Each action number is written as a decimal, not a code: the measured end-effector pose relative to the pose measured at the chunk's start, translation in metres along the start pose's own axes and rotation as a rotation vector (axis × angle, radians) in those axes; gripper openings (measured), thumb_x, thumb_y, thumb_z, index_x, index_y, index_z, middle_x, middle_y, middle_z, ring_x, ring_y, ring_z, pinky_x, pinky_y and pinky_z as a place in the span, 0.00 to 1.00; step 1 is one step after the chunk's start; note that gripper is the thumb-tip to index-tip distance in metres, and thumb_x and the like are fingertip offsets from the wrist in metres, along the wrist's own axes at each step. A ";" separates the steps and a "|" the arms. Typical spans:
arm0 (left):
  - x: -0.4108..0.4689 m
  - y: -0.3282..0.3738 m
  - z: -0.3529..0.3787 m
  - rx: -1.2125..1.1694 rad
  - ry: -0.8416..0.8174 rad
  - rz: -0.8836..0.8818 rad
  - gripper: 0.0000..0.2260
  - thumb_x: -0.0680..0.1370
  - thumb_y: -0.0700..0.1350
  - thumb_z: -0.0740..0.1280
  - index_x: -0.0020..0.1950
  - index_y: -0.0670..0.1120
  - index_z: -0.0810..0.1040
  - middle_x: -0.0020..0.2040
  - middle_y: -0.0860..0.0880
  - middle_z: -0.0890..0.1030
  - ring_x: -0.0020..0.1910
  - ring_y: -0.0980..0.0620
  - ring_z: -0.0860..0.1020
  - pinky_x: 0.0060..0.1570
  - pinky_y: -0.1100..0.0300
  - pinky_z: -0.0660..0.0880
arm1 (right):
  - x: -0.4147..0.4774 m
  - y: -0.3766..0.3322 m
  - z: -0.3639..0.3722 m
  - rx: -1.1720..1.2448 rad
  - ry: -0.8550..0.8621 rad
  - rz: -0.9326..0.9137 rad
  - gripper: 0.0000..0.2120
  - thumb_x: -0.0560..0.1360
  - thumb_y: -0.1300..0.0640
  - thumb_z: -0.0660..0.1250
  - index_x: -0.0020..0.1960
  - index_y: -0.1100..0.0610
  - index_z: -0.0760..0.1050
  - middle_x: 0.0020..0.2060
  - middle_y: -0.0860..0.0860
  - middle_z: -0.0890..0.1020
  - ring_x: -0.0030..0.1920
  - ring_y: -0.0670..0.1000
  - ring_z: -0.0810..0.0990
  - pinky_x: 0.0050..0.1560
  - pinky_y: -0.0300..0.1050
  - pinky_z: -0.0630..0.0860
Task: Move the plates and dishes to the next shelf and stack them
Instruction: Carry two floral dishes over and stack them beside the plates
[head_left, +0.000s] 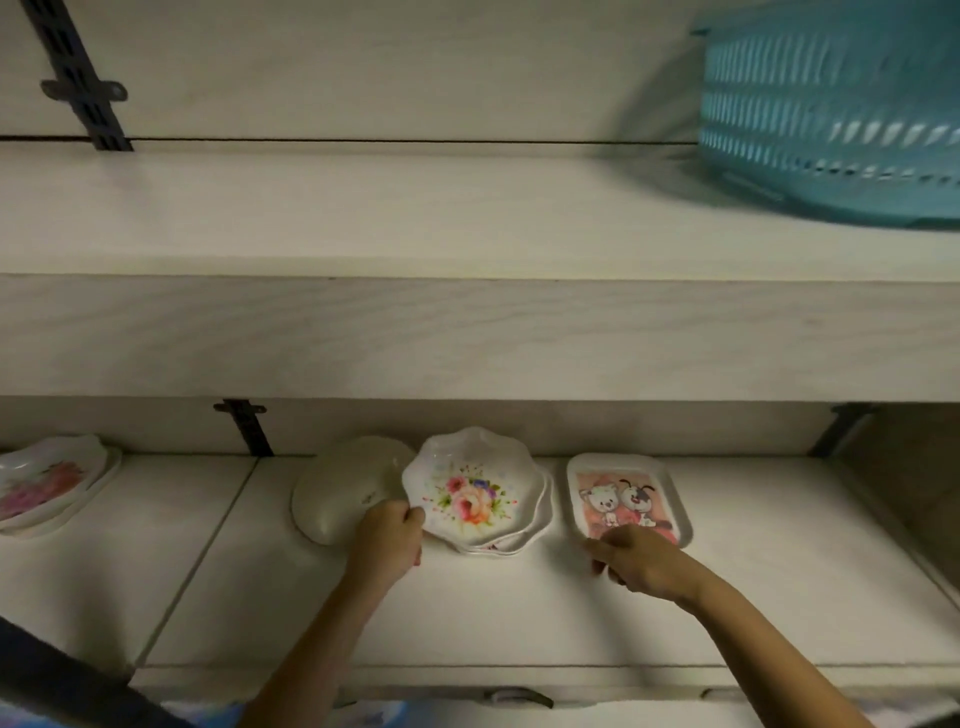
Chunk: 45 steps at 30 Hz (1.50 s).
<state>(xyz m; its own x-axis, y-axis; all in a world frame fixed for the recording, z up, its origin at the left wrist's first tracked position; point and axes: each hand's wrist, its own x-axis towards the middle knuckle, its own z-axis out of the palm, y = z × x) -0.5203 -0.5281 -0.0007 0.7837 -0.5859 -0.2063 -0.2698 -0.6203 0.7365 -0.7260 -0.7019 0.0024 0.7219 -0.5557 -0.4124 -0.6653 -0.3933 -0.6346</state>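
A scallop-edged floral plate (472, 493) tops a small stack of like plates in the middle of the lower shelf (779, 582). The left hand (389, 540) grips its near-left rim, thumb over the edge. Just to the right, apart from the stack, lies a rectangular cartoon tray (631, 493). The right hand (631, 561) pinches its near-left corner with curled fingers. An overturned cream dish (337, 493) sits against the stack's left side. More floral plates (47, 483) lie stacked at far left. A teal basket (831, 114) stands on the upper shelf (363, 218).
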 end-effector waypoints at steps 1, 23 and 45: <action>0.005 0.002 0.006 0.021 -0.008 0.004 0.17 0.78 0.41 0.57 0.28 0.44 0.70 0.23 0.48 0.73 0.22 0.53 0.70 0.25 0.61 0.65 | -0.003 0.003 -0.002 0.020 0.010 0.005 0.18 0.80 0.50 0.56 0.33 0.50 0.74 0.31 0.47 0.74 0.32 0.44 0.70 0.35 0.32 0.65; -0.008 -0.010 0.009 0.312 -0.112 0.064 0.14 0.79 0.53 0.57 0.37 0.47 0.72 0.29 0.51 0.75 0.24 0.57 0.72 0.31 0.65 0.71 | -0.025 -0.007 0.006 -0.022 -0.043 -0.040 0.16 0.79 0.48 0.57 0.36 0.51 0.74 0.31 0.46 0.76 0.32 0.43 0.73 0.38 0.33 0.70; -0.169 -0.156 -0.170 0.239 0.212 -0.054 0.14 0.78 0.54 0.58 0.44 0.47 0.77 0.37 0.50 0.81 0.33 0.57 0.77 0.41 0.62 0.76 | -0.042 -0.205 0.163 -0.462 -0.224 -0.566 0.16 0.76 0.43 0.56 0.47 0.52 0.76 0.47 0.48 0.83 0.49 0.52 0.79 0.52 0.49 0.76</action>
<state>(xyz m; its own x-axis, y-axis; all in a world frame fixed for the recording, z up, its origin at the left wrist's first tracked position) -0.5155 -0.2431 0.0289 0.8926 -0.4429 -0.0838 -0.3288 -0.7669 0.5512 -0.5884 -0.4786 0.0433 0.9650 -0.0355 -0.2597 -0.1588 -0.8676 -0.4712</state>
